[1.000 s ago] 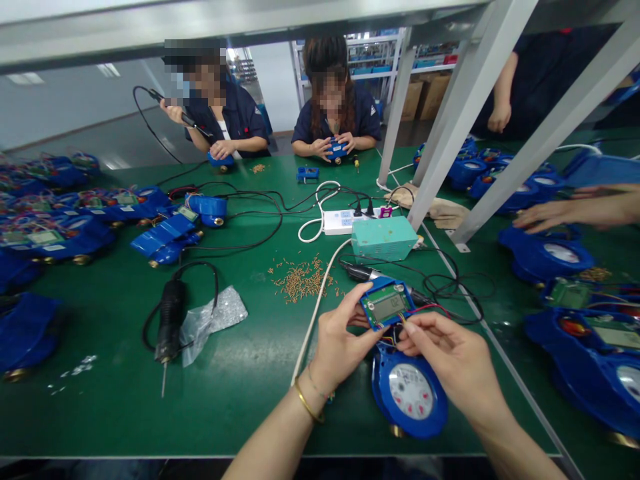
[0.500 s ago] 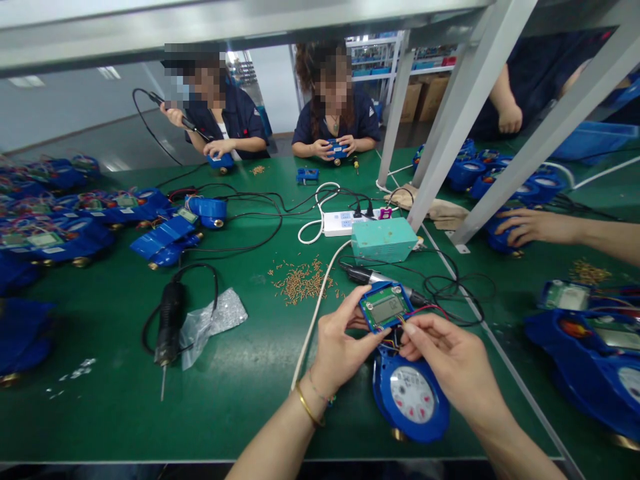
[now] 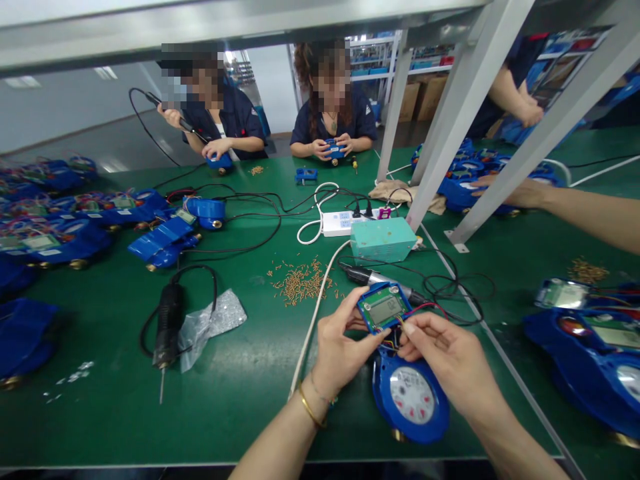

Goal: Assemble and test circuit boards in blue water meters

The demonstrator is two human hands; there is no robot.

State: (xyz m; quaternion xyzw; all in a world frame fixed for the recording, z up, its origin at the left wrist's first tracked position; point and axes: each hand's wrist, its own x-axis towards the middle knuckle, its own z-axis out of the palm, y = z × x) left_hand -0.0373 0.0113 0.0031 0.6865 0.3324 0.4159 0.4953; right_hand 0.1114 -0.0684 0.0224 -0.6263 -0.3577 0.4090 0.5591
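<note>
A blue display housing [image 3: 384, 308] with a green circuit board and grey LCD is tilted up, held at its left side between the thumb and fingers of my left hand [image 3: 341, 343]. The fingertips of my right hand [image 3: 440, 353] pinch thin wires at the housing's lower right corner. Coloured wires run there, partly hidden by the fingers. Right below lies a blue water meter [image 3: 412, 397] with a round white dial and a brass fitting, resting on the green table [image 3: 240, 413].
Copper-coloured screws [image 3: 301, 283] lie beyond my hands, near a teal box [image 3: 384, 240] and a power strip [image 3: 338, 224]. An electric screwdriver [image 3: 169, 323] lies left by a plastic bag [image 3: 213, 327]. Blue meters line both sides. A co-worker's arm [image 3: 565, 207] reaches in from the right.
My hands keep nearly the same hold on the housing and wires. At right, the co-worker's hand has moved farther back with a blue meter, towards the other meters. The person standing behind has shifted.
</note>
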